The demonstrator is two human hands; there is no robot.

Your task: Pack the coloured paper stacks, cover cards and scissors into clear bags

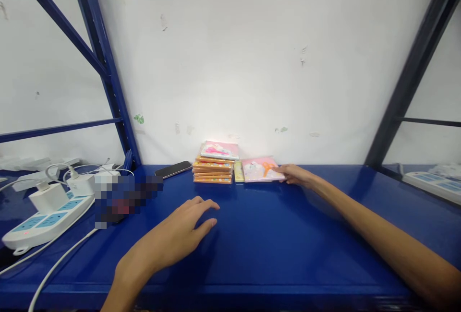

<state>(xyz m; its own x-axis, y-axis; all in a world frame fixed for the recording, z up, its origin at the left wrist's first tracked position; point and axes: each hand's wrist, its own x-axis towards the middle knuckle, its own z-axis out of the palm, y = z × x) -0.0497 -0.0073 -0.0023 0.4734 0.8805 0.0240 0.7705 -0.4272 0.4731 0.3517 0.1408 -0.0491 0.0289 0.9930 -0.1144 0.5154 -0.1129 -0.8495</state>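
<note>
My right hand (295,176) grips the right edge of a pink packet with orange scissors (261,170), its fingers closed on that edge. The packet lies at the back of the blue table, partly over a yellow packet (238,172). Just left of it stands a stack of orange-edged packets (213,172), topped by a pink packet with pink scissors (219,150). My left hand (180,230) hovers over the table, nearer to me, holding nothing, with thumb and fingers apart.
A dark phone (173,169) lies left of the stack. At the left are a white power strip (50,218) with chargers, a white cable (59,261) and a blurred patch. Another power strip (432,185) is at the far right. Blue posts (104,62) frame the wall.
</note>
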